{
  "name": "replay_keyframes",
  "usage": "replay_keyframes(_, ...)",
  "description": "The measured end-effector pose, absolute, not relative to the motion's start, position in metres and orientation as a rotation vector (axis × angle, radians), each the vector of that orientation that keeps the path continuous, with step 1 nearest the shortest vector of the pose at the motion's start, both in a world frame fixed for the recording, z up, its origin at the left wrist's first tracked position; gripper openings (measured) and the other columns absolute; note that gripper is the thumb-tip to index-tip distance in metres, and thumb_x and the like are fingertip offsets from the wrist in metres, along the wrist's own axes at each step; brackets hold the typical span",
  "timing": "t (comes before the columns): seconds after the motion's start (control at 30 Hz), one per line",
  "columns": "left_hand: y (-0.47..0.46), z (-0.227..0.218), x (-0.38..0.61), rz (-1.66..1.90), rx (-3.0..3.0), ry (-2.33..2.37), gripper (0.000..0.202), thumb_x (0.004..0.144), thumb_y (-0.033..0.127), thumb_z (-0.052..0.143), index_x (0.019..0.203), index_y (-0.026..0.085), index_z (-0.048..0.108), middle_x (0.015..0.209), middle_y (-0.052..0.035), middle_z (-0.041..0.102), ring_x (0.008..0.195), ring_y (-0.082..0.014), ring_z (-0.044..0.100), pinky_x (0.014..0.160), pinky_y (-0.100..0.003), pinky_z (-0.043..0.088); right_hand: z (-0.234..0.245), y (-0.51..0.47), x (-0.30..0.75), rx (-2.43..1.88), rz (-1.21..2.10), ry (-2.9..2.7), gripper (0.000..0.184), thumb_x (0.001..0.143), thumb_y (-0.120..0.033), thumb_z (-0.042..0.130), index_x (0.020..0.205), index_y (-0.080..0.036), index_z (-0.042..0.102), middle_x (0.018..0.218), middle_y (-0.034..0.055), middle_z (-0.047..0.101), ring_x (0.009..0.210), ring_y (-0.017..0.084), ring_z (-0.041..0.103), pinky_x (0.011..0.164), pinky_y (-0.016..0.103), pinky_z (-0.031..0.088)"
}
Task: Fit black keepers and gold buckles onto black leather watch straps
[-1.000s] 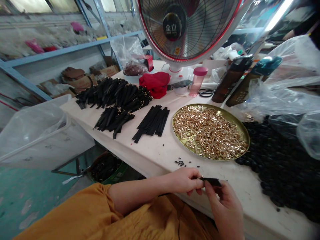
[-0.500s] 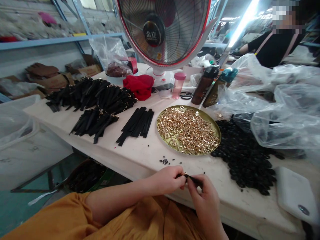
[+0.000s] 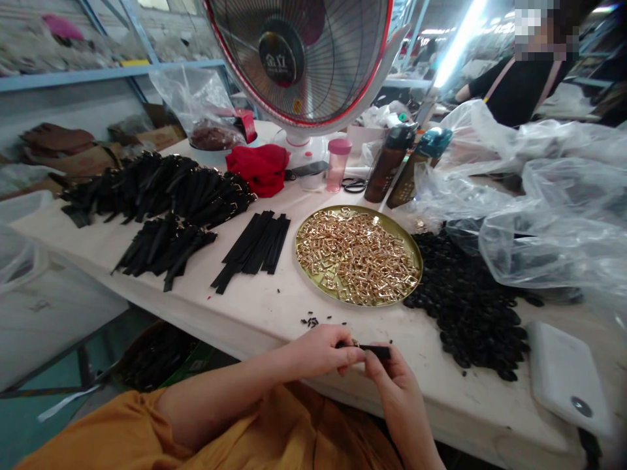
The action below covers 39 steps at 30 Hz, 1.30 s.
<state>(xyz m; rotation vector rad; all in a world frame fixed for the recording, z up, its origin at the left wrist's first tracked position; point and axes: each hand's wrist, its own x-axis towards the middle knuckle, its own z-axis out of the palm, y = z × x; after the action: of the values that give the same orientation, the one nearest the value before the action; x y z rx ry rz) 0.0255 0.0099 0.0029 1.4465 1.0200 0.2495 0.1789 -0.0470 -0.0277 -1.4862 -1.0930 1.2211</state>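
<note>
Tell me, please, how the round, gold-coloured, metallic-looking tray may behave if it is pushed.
The tray is probably heavy, being thickly covered with small gold-coloured metallic buckles. It seems unlikely to tip, since it lies flat and low. The loose, heaped buckles may shift.

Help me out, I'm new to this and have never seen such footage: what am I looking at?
No machine does the handling here; these are a person's bare hands. The camera is worn on the head, looking forward and down, so the arms enter from the bottom. The left hand and right hand hold a black strip between them, near the front edge of the table; a bit of gold shows by the left fingers. A round tray holds many small gold frames. To its left lie loose strips, and farther left, heaped strips with gold bits. To its right is a pile of small black pieces, apparently rings. A fan stands behind.
</note>
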Motion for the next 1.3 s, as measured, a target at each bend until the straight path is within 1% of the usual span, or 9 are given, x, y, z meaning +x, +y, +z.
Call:
replay_keyframes(0.17,0.011,0.004,0.034,0.328,1.434,0.9,0.035,0.077,0.029,0.049,0.109,0.017,0.047,0.072,0.0027,0.057,0.056,-0.0078,0.051,0.055,-0.019,0.038,-0.023,-0.046,0.204,-1.496,1.094,-1.381,0.031,0.082,-0.046,0.043,0.073,-0.021,0.059,0.063,0.001,0.058,0.062,0.018,0.054,0.057,0.027,0.042)
replay_keyframes(0.27,0.013,0.009,0.036,0.298,1.572,0.921,0.022,0.081,0.029,0.042,0.093,0.017,0.056,0.067,0.0032,0.055,0.055,-0.0071,0.047,0.055,-0.018,0.035,-0.027,-0.03,0.245,-1.705,0.785,-1.448,0.033,0.08,-0.048,0.044,0.084,-0.02,0.06,0.071,0.0038,0.062,0.067,0.02,0.057,0.063,0.031,0.043)
replay_keyframes(0.4,0.013,0.007,0.035,0.283,1.566,1.054,0.022,0.08,0.032,0.042,0.086,0.017,0.056,0.063,0.0039,0.053,0.054,-0.008,0.046,0.054,-0.019,0.033,-0.032,0.005,0.299,-2.137,-0.069,-1.797,0.029,0.08,-0.042,0.047,0.09,-0.018,0.061,0.087,0.0098,0.06,0.067,0.022,0.054,0.058,0.034,0.038)
replay_keyframes(0.57,0.008,0.002,0.03,0.296,1.633,1.025,0.021,0.079,0.034,0.043,0.082,0.017,0.056,0.066,0.0035,0.055,0.059,-0.0095,0.046,0.056,-0.02,0.032,-0.037,0.031,0.32,-2.308,-0.454,-2.084,0.021,0.081,-0.032,0.046,0.083,-0.017,0.061,0.075,0.0093,0.056,0.056,0.02,0.05,0.05,0.031,0.029)
replay_keyframes(0.67,0.007,0.004,0.027,0.334,1.634,1.036,0.021,0.079,0.034,0.044,0.082,0.016,0.056,0.065,0.0035,0.055,0.059,-0.0092,0.047,0.056,-0.02,0.032,-0.035,0.027,0.316,-2.129,-0.265,-1.887,0.027,0.082,-0.039,0.044,0.078,-0.017,0.06,0.077,0.0089,0.056,0.065,0.021,0.052,0.056,0.032,0.034)
replay_keyframes(0.8,0.007,0.014,0.032,0.437,1.649,1.056,0.025,0.081,0.037,0.042,0.08,0.016,0.056,0.062,0.0035,0.053,0.059,-0.0085,0.047,0.055,-0.019,0.031,-0.025,0.008,0.279,-1.869,0.645,-1.241,0.037,0.072,-0.055,0.053,0.069,-0.019,0.057,0.06,0.0022,0.054,0.057,0.018,0.05,0.056,0.032,0.038)
replay_keyframes(0.87,0.008,0.019,0.038,0.488,1.678,1.073,0.029,0.082,0.04,0.041,0.081,0.016,0.057,0.062,0.0034,0.053,0.057,-0.0082,0.045,0.053,-0.019,0.03,-0.019,-0.002,0.247,-1.555,1.089,-0.864,0.037,0.067,-0.056,0.059,0.068,-0.019,0.057,0.061,0.0008,0.055,0.054,0.015,0.049,0.053,0.03,0.04)
replay_keyframes(0.93,0.007,0.021,0.043,0.52,1.739,1.125,0.031,0.083,0.042,0.041,0.082,0.017,0.059,0.062,0.0029,0.052,0.055,-0.0081,0.043,0.051,-0.019,0.028,-0.014,-0.009,0.217,-1.351,1.276,-0.621,0.034,0.062,-0.052,0.066,0.068,-0.02,0.057,0.064,0.0001,0.057,0.054,0.013,0.05,0.053,0.028,0.042)
replay_keyframes(1.3,0.011,0.018,0.035,0.232,1.872,1.08,0.022,0.078,0.03,0.042,0.071,0.018,0.058,0.055,0.0033,0.053,0.052,-0.0082,0.044,0.048,-0.018,0.027,-0.039,-0.027,0.188,-1.506,1.063,-0.82,0.035,0.071,-0.052,0.059,0.078,-0.018,0.06,0.063,-0.0009,0.056,0.056,0.013,0.049,0.054,0.026,0.041)
